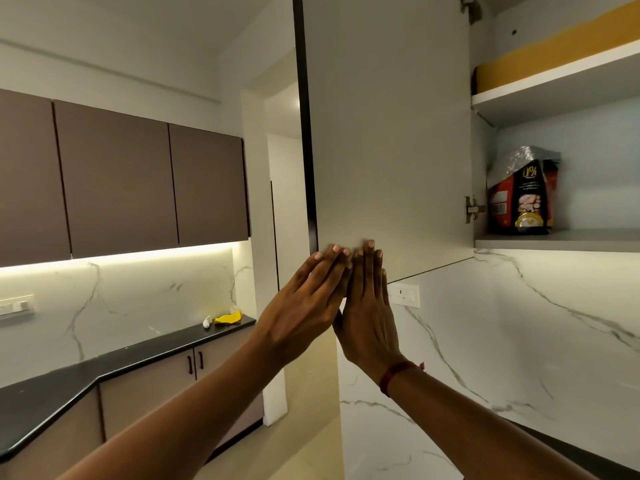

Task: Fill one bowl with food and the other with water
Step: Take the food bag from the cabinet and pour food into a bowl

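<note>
A red and black food bag [523,195] with a crumpled silver top stands on the lower shelf [561,241] of an open wall cabinet at the right. The cabinet's grey door [388,133] is swung out toward me. My left hand [304,303] and my right hand [369,313] are raised side by side, fingers straight, with the fingertips flat against the door's lower edge. Neither hand holds anything. A red thread is tied round my right wrist. No bowl is in view.
A black counter [104,368] runs along the left wall under shut brown wall cabinets [117,181], with a yellow cloth [230,318] at its far end. A wall socket [403,295] sits below the open door. A yellow box [554,53] lies on the upper shelf.
</note>
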